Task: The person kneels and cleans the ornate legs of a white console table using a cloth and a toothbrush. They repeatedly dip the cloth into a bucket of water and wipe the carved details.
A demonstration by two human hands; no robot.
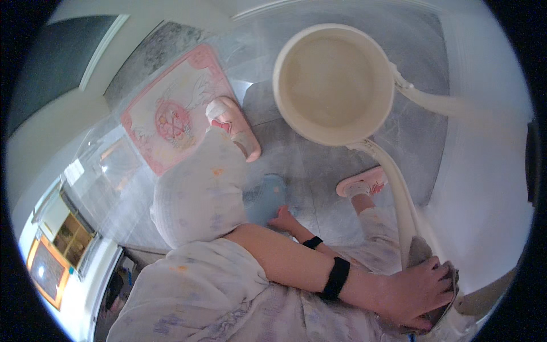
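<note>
A round cream piece of furniture with a raised rim and curved, carved legs stands out at upper right. My left arm crosses to the lower right, where my left hand has its fingers curled on a dark greyish item, perhaps a cloth, beside the end of one leg. Beneath that arm, my right hand is at the lower edge of a blurred light-blue object; whether it grips it is unclear. Both wrists wear black bands.
A pink-and-white patterned mat lies on the grey tiled floor at upper left. My feet wear pink slippers, set apart. A pale surface is at the right. A wood-framed item and shelves show at the far left.
</note>
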